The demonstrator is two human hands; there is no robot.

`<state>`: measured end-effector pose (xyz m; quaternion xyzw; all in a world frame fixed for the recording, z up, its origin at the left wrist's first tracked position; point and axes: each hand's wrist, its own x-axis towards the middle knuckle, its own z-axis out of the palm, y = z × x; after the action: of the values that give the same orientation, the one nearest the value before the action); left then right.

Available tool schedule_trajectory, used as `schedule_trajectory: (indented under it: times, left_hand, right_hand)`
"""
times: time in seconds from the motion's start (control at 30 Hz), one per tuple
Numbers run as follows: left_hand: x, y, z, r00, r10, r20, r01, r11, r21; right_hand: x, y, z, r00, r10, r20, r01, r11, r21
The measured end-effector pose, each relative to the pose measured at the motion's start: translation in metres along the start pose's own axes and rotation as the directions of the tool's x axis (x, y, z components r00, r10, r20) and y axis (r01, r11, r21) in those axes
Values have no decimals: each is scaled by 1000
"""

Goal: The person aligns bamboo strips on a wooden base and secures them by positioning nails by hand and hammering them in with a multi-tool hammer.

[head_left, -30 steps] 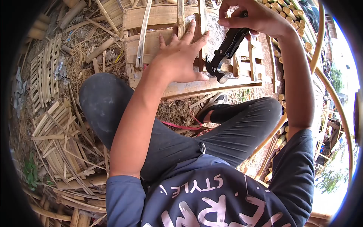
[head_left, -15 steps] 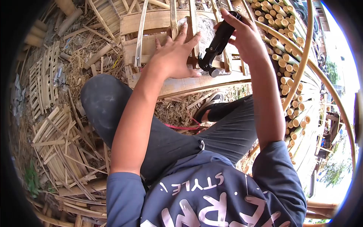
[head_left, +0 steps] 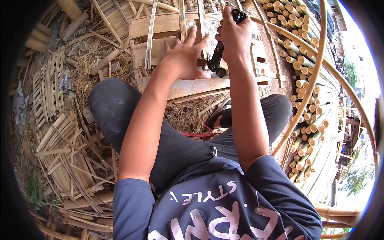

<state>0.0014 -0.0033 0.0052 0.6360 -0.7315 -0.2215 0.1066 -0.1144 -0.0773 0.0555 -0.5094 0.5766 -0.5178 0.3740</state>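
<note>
My left hand lies with its fingers spread over a narrow bamboo slat, its thumb stretched out to the right. Next to its fingertips runs a second upright slat. My right hand is closed round a black nail gun, whose lower end sits close to the second slat, just right of my left thumb. Part of the tool is hidden behind the fingers. Under the slats, wide wooden crosspieces form a low bench or frame in front of my crossed legs.
Cut bamboo poles are stacked on the right, with a long bent pole leaning across them. Loose bamboo strips lie heaped at left, near a woven bamboo panel. Shavings cover the ground below the frame.
My right hand has turned and moved left, and the nail gun's lower end has shifted slightly up and left. My left hand stays spread in nearly the same place.
</note>
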Motion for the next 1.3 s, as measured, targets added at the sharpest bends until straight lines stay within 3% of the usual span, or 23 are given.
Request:
schedule_trajectory:
  times: [0.23, 0.47, 0.6, 0.67, 0.77, 0.8, 0.9, 0.93, 1.0, 1.07, 1.17, 1.2, 1.3]
  left_hand:
    - [-1, 1, -1, 1000, -3, 3, 3, 1000, -4]
    - [1, -5, -8, 997, 21, 76, -19, 999, -31]
    - [8, -27, -14, 980, 143, 139, -116, 976, -186]
    - [12, -40, -21, 969, 204, 137, -150, 932, -330]
    - [14, -41, -34, 994, 103, 24, -87, 929, -361]
    - [17, -35, -31, 985, 86, -152, -109, 982, -151]
    - [31, -14, -28, 923, -46, -383, 121, 977, 174]
    - [42, -12, -19, 850, 55, -524, 109, 954, 278]
    - [53, -5, -14, 915, 2, -404, 36, 995, 88]
    - [67, -14, 3, 882, 213, -421, -123, 965, 232]
    - [48, 7, 0, 874, 126, -469, -151, 988, -16]
    - [57, 3, 4, 813, 179, -555, -168, 983, 72]
    - [65, -6, 16, 810, 214, -545, -208, 975, 74]
  right_hand:
    - [-2, 0, 2, 998, -55, -10, 54, 995, -80]
    - [-5, 3, 0, 992, -119, -29, 118, 992, -46]
    - [0, 10, 3, 953, -300, -31, 295, 948, -117]
    - [-1, 8, 2, 986, -165, -15, 164, 985, -50]
    - [-7, -2, 0, 998, -63, 8, 63, 998, -14]
    - [-7, -4, -1, 998, -62, 12, 62, 998, -19]
    - [-9, -7, -1, 997, -71, 29, 72, 997, -30]
    - [-11, -7, -2, 997, -73, 34, 75, 997, -35]
    - [-12, -9, -3, 996, -78, 40, 79, 996, -33]
    - [-14, -11, -4, 996, -79, 49, 81, 996, -37]
    - [-18, -14, -6, 995, -79, 57, 82, 996, -44]
    - [-21, -17, -6, 995, -83, 54, 85, 995, -45]
    - [-21, -18, -4, 996, -60, 66, 62, 998, -23]
